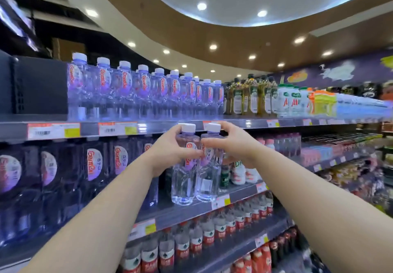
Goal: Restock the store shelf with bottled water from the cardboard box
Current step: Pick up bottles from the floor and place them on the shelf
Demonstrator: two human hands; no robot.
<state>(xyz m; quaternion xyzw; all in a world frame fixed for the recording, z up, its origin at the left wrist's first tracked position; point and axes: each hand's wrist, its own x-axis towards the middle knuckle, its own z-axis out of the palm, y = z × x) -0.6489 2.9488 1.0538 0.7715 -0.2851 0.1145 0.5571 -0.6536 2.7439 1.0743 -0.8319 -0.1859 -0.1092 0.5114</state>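
With the top shelf (148,124) already holding a long row of water bottles (146,90), the left hand (168,151) and right hand (231,145) each grip one more bottle (185,177) below it, both not yet shelved; the box is out of view.

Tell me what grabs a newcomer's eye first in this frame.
Dead centre, the left hand and right hand each grip a small water bottle, left bottle and right bottle pressed side by side in front of the shelves. Above them, a row of matching white-capped bottles lines the top shelf.
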